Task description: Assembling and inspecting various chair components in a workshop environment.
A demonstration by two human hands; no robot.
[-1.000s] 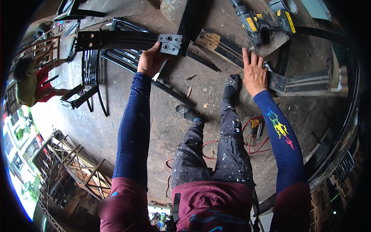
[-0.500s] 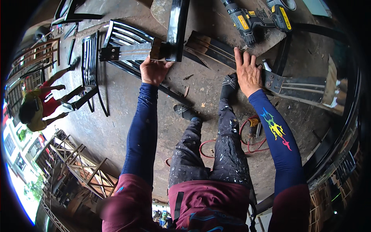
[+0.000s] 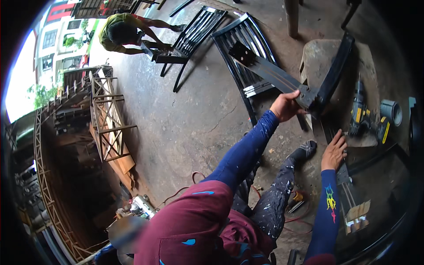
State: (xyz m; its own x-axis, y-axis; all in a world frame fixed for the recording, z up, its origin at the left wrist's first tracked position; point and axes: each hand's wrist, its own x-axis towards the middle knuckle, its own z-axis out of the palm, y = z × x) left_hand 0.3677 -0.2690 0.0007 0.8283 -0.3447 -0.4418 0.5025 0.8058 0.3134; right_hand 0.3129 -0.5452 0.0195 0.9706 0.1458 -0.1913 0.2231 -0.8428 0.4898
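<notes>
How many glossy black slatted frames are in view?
2: one slatted frame beside the co-worker in the yellow-green top, another partly behind the long piece in the left hand. More may be hidden.

Left arm (image 3: 240, 150): reaching forward and rightward, sleeved in navy below the maroon shoulder
Left hand (image 3: 284, 106): clenched in a grip, thumb uppermost, fingers beneath
Right forearm (image 3: 327, 207): pointing forward, nearly straight, navy with a multicoloured motif
Right hand (image 3: 334, 153): back upward, fingers extended, slightly bent
Hands: apart, left farther forward
</notes>
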